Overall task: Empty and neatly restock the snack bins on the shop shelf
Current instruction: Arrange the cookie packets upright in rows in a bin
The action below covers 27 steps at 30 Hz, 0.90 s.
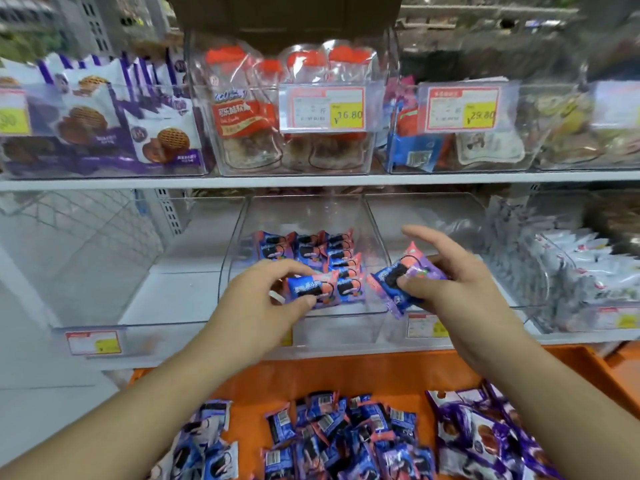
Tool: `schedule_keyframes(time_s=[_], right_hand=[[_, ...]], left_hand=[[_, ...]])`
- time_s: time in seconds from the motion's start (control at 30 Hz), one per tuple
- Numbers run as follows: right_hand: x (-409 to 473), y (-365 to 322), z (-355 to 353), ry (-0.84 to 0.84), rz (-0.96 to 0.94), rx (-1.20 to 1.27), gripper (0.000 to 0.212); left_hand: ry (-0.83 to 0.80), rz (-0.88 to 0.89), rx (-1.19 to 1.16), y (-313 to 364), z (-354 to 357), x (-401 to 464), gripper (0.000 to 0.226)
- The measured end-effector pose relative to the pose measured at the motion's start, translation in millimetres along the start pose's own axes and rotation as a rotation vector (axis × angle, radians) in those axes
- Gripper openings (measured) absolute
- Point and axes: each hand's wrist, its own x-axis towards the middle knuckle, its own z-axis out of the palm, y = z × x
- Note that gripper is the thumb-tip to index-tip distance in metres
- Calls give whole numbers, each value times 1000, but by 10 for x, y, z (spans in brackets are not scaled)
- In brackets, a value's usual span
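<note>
Shop shelf (pixel 311 183): left hand (pixel 263 303) pinches a packet (pixel 308 289) in the bin (pixel 346 323); right hand (pixel 460 289) grips two packets (pixel 401 278)

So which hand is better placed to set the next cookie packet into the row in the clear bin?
Probably the left hand: it grips a packet already inside the clear bin, against the row. The right hand holds packets outside it.

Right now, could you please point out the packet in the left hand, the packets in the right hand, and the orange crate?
Left-hand packet (pixel 309 288), head view, blue front face.
Right-hand packets (pixel 398 277), head view, blue wrapper of the lower packet.
Orange crate (pixel 346 377), head view, bare floor.
</note>
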Motion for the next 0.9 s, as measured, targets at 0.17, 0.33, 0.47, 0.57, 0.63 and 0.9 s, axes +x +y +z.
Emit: schedule_keyframes(time_s=[0.17,0.33,0.47,0.57,0.63,0.9], right_hand=[[99,42,-57,50,2,-20,51],[195,143,-153,44,8,-57,48],[260,228,-256,53,19,-70,45],[281,265,-285,62,22,-89,45],[285,277,-287,49,16,-89,45],[254,256,-175,35,-12,-144,38]], left_hand=[[-84,-15,153,-14,464,657,27],[-203,21,278,-121,800,966,29],[-209,59,335,-205,913,1071,24],[-211,91,367,-221,938,1089,23],[-230,102,384,-214,934,1092,24],[-199,15,159,-171,686,961,16]])
